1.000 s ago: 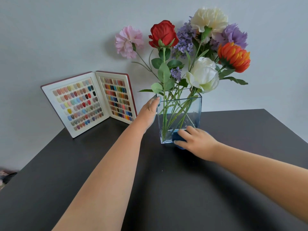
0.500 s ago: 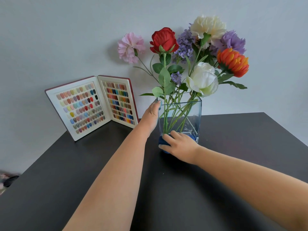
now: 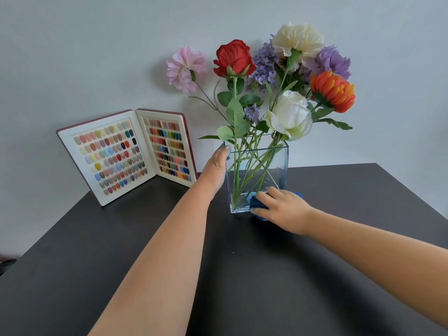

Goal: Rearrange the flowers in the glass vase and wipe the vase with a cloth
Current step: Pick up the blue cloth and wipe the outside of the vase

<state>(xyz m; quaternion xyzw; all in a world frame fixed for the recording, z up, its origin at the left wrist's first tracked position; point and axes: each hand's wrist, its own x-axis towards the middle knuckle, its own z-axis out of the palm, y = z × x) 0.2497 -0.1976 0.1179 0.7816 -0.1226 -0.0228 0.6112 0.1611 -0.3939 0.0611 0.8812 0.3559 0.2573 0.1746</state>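
A square glass vase [image 3: 274, 166] stands on the dark table [image 3: 242, 275], holding a bunch of flowers [image 3: 288, 115] in pink, red, purple, cream, white and orange. My left hand [image 3: 217, 167] grips the vase's left edge near the rim, thumb on the front corner. My right hand [image 3: 282, 207] presses a blue cloth [image 3: 257, 202] against the lower right of the vase's front face, close to the base. Most of the cloth is hidden under my fingers.
An open sample book of coloured nail tips [image 3: 126, 154] leans against the pale wall [image 3: 97, 57] at the back left of the table. The table's right edge runs diagonally at the far right. A dark object [image 3: 6, 264] shows at the left border.
My right hand with the cloth slid left along the vase's base, then back to the right. My left hand stays on the vase's left edge.
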